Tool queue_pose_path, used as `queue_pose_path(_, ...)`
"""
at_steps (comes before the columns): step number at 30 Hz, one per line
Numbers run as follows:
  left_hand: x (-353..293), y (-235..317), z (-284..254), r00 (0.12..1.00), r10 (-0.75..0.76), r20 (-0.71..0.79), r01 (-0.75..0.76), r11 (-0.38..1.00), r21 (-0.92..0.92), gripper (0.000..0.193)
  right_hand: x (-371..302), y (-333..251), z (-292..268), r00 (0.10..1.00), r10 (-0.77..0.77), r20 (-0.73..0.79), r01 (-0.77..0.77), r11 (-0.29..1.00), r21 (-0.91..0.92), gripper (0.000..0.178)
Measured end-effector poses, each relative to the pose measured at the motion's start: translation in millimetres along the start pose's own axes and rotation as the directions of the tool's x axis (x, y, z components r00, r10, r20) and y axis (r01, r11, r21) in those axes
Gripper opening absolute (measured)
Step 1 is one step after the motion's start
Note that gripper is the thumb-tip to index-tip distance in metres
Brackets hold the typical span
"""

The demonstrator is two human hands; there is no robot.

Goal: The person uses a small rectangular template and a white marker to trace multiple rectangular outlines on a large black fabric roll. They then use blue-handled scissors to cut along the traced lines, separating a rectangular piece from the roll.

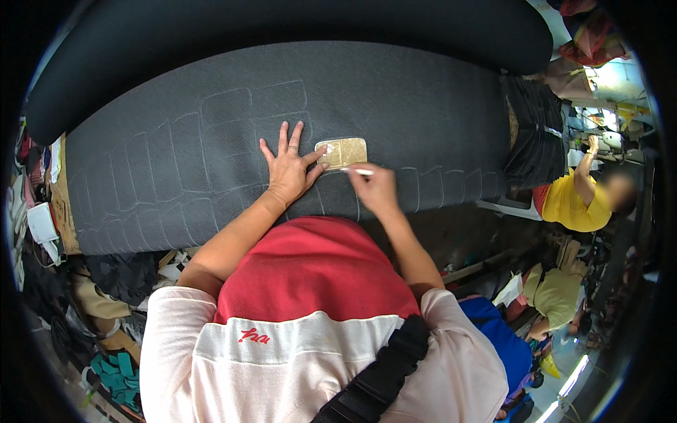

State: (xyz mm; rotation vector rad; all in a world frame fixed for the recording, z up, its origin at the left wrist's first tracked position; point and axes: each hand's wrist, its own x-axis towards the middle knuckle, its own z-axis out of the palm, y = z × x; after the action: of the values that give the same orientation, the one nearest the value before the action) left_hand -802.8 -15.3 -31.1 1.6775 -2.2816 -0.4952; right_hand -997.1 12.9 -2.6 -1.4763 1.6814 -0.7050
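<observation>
A dark grey sheet of leather-like material (416,106) covers the table and bears pale outlines of rounded rectangles. On it lies a small tan template (352,151) with rounded corners. My left hand (288,169) is spread flat on the sheet, its thumb and index finger pressing the template's left part. In my right hand (376,190), slightly blurred, is a slim white marking pen (361,171) pinched between the fingers. The pen's tip is at the template's lower edge.
A thick black roll (282,21) lies along the far side. Layered black pieces (536,130) are stacked at the right end. A person in yellow (582,197) is beyond them, and others sit at lower right. Teal scraps (116,377) lie at lower left.
</observation>
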Motion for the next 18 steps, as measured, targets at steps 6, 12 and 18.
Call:
queue_pose_path(6, 22, 0, -8, 0.999, -0.050, -0.015, 0.050, 0.998, -0.024, 0.035, 18, 9, -49, 0.915, -0.251, -0.316, 0.177, 0.953, -0.246, 0.015)
queue_pose_path(12, 49, 1, -9, 0.995, 0.007, -0.104, -0.010, 0.999, -0.034, 0.037, 69, 1, -7, 0.951, -0.163, -0.261, 0.218, 0.956, 0.198, 0.020)
queue_pose_path(18, 23, 47, 21, 0.925, 0.377, -0.045, -0.378, 0.903, -0.205, 0.055, 90, 18, 10, 0.989, -0.057, -0.136, 0.117, 0.866, 0.485, 0.023)
